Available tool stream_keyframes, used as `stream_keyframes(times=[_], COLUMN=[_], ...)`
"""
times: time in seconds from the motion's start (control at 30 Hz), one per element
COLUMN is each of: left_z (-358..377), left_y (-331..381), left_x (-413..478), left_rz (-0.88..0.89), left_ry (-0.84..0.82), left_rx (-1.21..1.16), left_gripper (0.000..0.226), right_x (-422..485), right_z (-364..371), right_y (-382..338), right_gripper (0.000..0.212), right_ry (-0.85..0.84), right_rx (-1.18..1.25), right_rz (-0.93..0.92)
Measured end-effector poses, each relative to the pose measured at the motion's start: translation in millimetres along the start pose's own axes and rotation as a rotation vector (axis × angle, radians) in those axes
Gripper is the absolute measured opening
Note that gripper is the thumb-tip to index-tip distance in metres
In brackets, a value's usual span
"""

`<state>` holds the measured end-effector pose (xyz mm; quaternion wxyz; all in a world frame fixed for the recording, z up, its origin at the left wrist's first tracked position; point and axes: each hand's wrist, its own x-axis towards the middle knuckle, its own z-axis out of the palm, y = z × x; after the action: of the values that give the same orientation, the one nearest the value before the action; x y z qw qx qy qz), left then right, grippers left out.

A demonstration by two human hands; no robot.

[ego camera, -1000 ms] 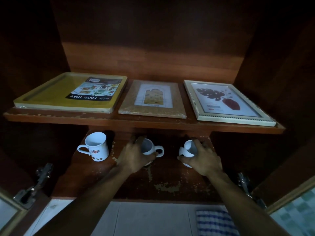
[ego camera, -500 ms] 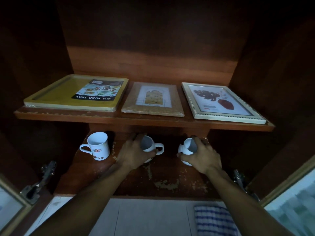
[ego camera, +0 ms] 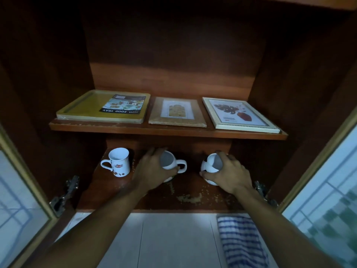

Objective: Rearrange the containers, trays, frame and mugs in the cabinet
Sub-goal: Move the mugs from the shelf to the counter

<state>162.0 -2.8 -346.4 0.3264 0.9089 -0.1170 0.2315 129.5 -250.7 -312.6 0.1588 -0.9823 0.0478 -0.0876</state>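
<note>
On the lower shelf point(ego camera: 185, 198) my left hand point(ego camera: 152, 172) grips a white mug point(ego camera: 171, 161) whose handle points right. My right hand point(ego camera: 227, 175) grips a round white mug point(ego camera: 210, 165) at the shelf's right. A third white mug with a red logo point(ego camera: 118, 162) stands free at the left, handle to the left. On the upper shelf point(ego camera: 166, 129) lie a yellow food tray point(ego camera: 104, 106) at the left, a brown flat tray point(ego camera: 176, 112) in the middle and a white picture frame point(ego camera: 239, 115) at the right.
Two glass cabinet doors stand open, one at the left point(ego camera: 19, 200) and one at the right point(ego camera: 324, 190), with metal hinges point(ego camera: 63, 194) at the lower corners. A blue-striped cloth point(ego camera: 241, 242) lies on the white counter point(ego camera: 173, 238) below.
The view has pulled back and tilted up, showing more of the cabinet. Both hands stay on their mugs, which appear slightly tilted towards me.
</note>
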Motion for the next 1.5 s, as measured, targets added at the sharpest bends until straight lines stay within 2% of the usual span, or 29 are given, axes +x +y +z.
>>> stream_keyframes(times=[0.57, 0.83, 1.37, 1.5], left_z=[-42.0, -73.5, -151.7, -167.8], left_y=[31.5, 48.2, 54.0, 56.2], left_x=[-67.6, -117.2, -198.9, -218.7], left_rz=[0.008, 0.009, -0.014, 0.000], left_ry=[0.069, 0.091, -0.022, -0.023], left_rx=[-0.017, -0.004, -0.006, -0.011], left_gripper=[0.079, 0.075, 0.080, 0.082], right_x=[-82.2, -140.0, -249.4, -275.0], right_z=[-25.4, -35.7, -38.0, -42.2], right_y=[-11.7, -23.2, -69.2, -75.9], right_gripper=[0.093, 0.085, 0.093, 0.090], right_ry=[0.024, 0.019, -0.005, -0.002], right_rx=[-0.009, -0.002, 0.050, 0.024], right_rz=[-0.094, -0.118, -0.032, -0.045])
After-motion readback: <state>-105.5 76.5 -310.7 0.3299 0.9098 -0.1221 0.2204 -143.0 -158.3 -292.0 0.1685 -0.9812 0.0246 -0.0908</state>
